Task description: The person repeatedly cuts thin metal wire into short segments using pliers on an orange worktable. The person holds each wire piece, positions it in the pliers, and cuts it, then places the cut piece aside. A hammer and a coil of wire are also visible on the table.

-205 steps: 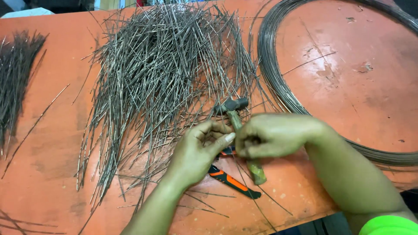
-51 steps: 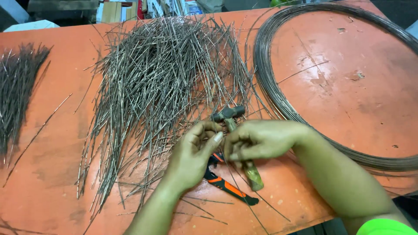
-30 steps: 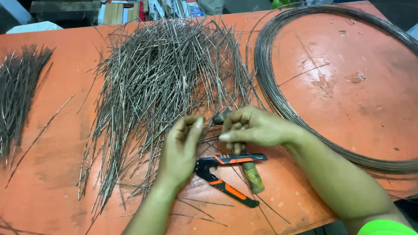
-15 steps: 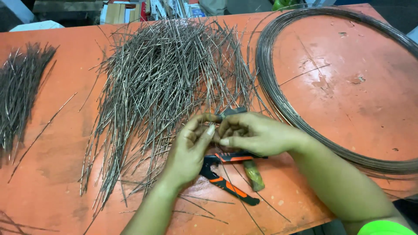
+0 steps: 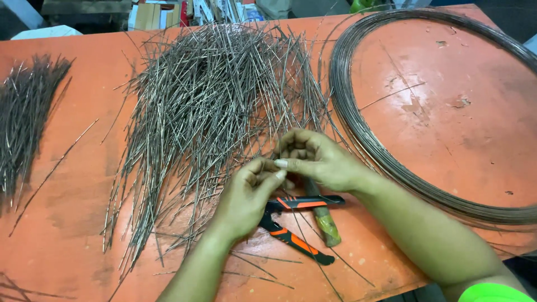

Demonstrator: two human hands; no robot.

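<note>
Orange table, scuffed. Big heap of cut wires in the middle, smaller bundle at left, wire coil at right. Left hand and right hand meet fingertip to fingertip, pinched shut on a thin wire, just above pliers and a hammer handle.
</note>
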